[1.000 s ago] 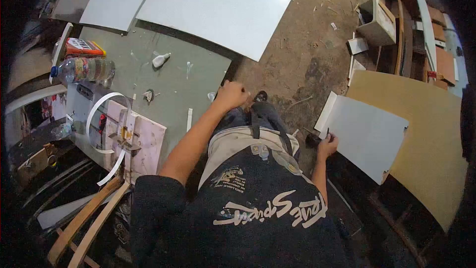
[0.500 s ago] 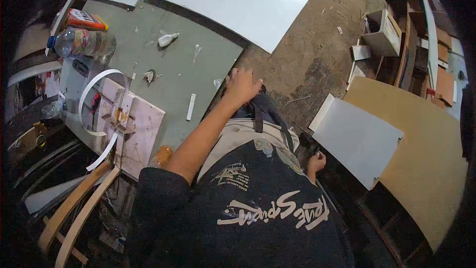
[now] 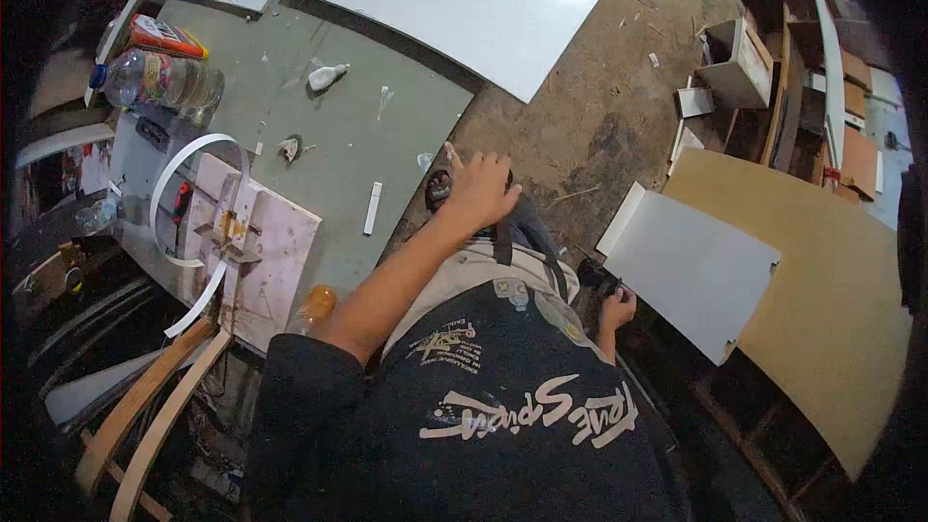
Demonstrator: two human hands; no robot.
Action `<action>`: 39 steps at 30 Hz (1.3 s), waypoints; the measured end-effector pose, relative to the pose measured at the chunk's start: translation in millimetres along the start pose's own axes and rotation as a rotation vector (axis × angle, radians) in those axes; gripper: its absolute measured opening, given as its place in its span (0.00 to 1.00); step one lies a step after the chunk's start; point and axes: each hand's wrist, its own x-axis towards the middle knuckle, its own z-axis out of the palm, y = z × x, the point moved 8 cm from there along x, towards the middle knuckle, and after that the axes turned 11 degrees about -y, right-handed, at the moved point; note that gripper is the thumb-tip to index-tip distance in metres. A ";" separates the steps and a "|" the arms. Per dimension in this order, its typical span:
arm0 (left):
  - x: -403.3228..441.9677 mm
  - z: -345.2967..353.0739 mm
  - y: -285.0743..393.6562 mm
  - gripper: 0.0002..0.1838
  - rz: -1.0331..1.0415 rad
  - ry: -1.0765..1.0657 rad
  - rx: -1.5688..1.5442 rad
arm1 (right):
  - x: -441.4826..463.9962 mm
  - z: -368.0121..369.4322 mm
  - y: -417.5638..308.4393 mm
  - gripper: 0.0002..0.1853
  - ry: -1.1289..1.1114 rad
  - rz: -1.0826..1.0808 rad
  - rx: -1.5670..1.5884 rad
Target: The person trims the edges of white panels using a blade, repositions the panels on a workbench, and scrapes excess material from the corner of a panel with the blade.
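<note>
My left hand point(image 3: 483, 191) is over my lap near the edge of the grey-green worktable point(image 3: 416, 111), palm down with its fingers apart and nothing in it. My right hand point(image 3: 619, 307) is low beside my right hip, left of the lower edge of a white panel point(image 3: 691, 266). Its fingers are pinched together at a small dark thing too small to name. On the worktable lie a small white bottle point(image 3: 327, 77) and a short white strip point(image 3: 372, 209). An orange-coloured container point(image 3: 317, 305) is beside my left forearm.
A blue-capped plastic bottle point(image 3: 159, 82) and a red tin point(image 3: 167, 37) stand at far left. Nearer is a pinkish board point(image 3: 275, 261) with a metal fixture and curled white strip point(image 3: 164, 188). Large white sheet point(image 3: 454, 0) lies ahead; tan board point(image 3: 822, 309) and cabinet parts are right.
My left hand has moved slightly right, and its fingers have spread. My right hand has drawn down and left, away from the white panel's corner. The orange-coloured container has come into view.
</note>
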 end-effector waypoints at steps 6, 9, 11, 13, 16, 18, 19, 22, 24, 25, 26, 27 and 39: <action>13.3 33.7 -23.4 0.26 0.156 -0.174 0.280 | -9.4 -2.6 3.4 0.07 -0.052 0.057 0.006; 22.2 66.2 -66.1 0.26 0.128 -0.496 0.404 | -4.4 -4.1 2.3 0.07 -0.037 0.062 -0.052; 18.6 77.8 -77.0 0.23 0.182 -0.657 0.459 | -0.6 -8.0 -2.3 0.08 -0.042 0.080 -0.008; 14.0 75.9 -72.4 0.20 0.286 -0.723 0.496 | -0.5 -8.8 -2.8 0.08 -0.039 0.087 0.039; 11.8 47.3 -58.0 0.22 0.285 -0.646 0.205 | -3.8 -10.0 -3.2 0.08 -0.003 0.102 0.068; 14.3 31.4 -56.5 0.24 0.254 -0.586 0.107 | -11.3 -6.2 0.1 0.08 0.039 0.141 0.040; 13.3 24.9 -55.9 0.25 0.240 -0.559 0.057 | -19.8 -4.9 0.2 0.08 0.034 0.157 0.029; 4.7 14.7 -50.6 0.28 0.217 -0.615 0.059 | -33.8 3.9 0.0 0.07 -0.016 0.180 0.051; 1.5 39.1 -56.9 0.30 0.306 -0.613 0.190 | -42.3 16.8 16.8 0.06 -0.059 0.178 0.095; -9.8 27.0 -47.5 0.31 0.312 -0.616 0.228 | -44.9 19.7 21.7 0.05 -0.066 0.166 0.103; -11.6 30.4 -50.5 0.30 0.330 -0.659 0.235 | -45.2 29.0 37.4 0.05 -0.021 0.144 0.119; -14.8 19.9 -48.4 0.30 0.343 -0.626 0.186 | -46.2 37.3 55.8 0.05 0.022 0.125 0.130; 16.8 -205.9 104.8 0.20 0.344 -0.184 0.665 | 109.2 55.0 29.6 0.07 -0.272 0.413 0.130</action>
